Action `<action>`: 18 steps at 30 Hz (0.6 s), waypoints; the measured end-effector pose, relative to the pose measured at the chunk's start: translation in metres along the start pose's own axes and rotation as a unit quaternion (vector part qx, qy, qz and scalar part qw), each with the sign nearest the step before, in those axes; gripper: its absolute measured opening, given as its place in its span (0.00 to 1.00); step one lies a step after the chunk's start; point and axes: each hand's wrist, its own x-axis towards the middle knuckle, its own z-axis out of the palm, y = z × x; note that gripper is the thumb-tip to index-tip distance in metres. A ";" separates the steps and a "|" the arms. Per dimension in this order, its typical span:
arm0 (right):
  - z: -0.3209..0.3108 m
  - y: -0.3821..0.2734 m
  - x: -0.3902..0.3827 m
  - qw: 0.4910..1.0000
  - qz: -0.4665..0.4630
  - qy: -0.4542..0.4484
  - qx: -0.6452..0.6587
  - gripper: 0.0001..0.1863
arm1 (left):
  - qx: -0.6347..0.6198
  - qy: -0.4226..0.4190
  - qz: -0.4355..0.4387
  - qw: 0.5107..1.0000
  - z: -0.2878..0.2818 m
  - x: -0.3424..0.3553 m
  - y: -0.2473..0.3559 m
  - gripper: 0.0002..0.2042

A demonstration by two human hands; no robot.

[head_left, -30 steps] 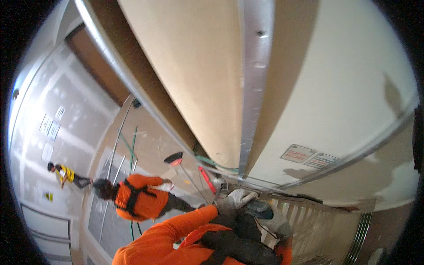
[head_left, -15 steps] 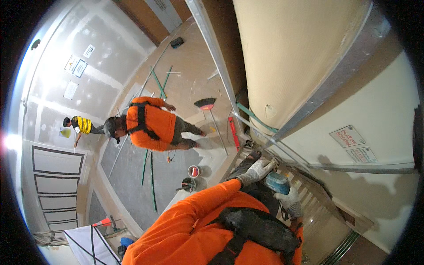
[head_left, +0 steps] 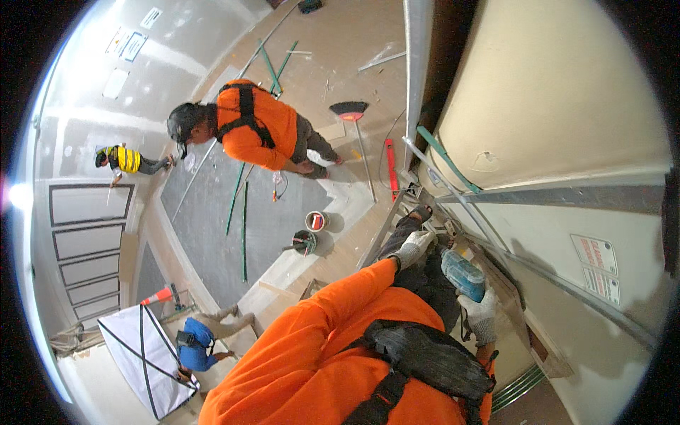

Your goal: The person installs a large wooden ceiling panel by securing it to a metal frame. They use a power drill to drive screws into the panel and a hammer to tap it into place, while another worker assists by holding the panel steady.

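Observation:
My right hand, in a grey-white knit glove, grips a teal power drill at its rear. The drill points away from me, its nose near my legs and a cluttered patch by the wall base; its tip is hard to make out. My left hand, gloved too, reaches ahead of the drill with its fingers curled together beside a metal strip. Whatever lies in those fingers is hidden. A wooden frame stands to the right of my right hand.
A co-worker in an orange shirt bends over the floor ahead. Another person in a blue shirt is at lower left, beside a white covered box. A red spirit level, a broom and a bucket stand or lie nearby.
My view has turned and shifted. The drill now sits farther apart from my left hand and tilts differently. The orange-shirted co-worker leans lower, and the blue-shirted person has come into fuller view.

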 end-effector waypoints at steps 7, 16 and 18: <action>0.021 0.005 0.034 0.996 0.038 -0.075 -0.024 0.26 | -0.254 0.065 -0.229 0.937 -0.012 -0.010 0.026 0.14; 0.042 -0.027 0.061 0.989 0.079 -0.121 -0.028 0.22 | -0.615 0.140 -0.324 0.705 -0.023 0.009 -0.031 0.09; 0.043 -0.028 0.068 0.985 0.086 -0.144 -0.043 0.23 | -0.603 0.166 -0.354 0.696 -0.029 0.010 -0.024 0.09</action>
